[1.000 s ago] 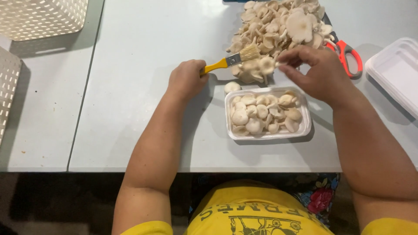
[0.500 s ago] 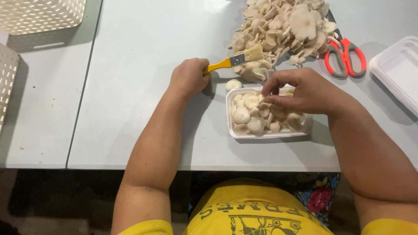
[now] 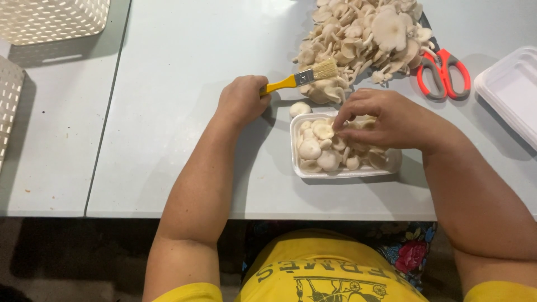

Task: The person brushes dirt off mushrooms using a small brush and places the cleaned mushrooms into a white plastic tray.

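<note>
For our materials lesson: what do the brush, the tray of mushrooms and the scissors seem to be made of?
Brush: glossy yellow handle, probably painted wood or plastic; shiny metal band; pale bristles.
Tray: matt white, thick soft rim, likely foam.
Scissors: smooth orange-and-grey handles, likely plastic; blades hidden under the mushroom pile.

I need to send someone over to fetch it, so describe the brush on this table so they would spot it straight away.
Start at the big heap of pale mushrooms at the far edge of the grey table. At the heap's near left corner, the left hand holds the brush, its light bristles lying against the mushrooms. Its bright yellow handle sets it apart from the orange-handled scissors on the heap's right.
</note>
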